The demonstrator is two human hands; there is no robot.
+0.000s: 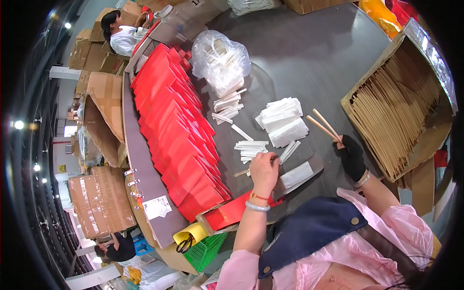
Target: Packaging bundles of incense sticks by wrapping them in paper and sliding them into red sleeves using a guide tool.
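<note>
At 3 o'clock, the right hand (pixel 350 157) grasps two wooden sticks (pixel 322 127); the left hand (pixel 264 171) is near white slips (pixel 251 150), grip impossible to tell. A printed white label (pixel 157 208) lies on the tabletop (pixel 304 53) at 8 o'clock.

Single head-worn fisheye view; faces down, close above hands (pixel 264 170) and grey table (pixel 309 53).

Tan sticks (pixel 326 124); black glove (pixel 351 157); white packets (pixel 285 118); red envelopes (pixel 169 121); grey tabletop (pixel 299 53).
</note>
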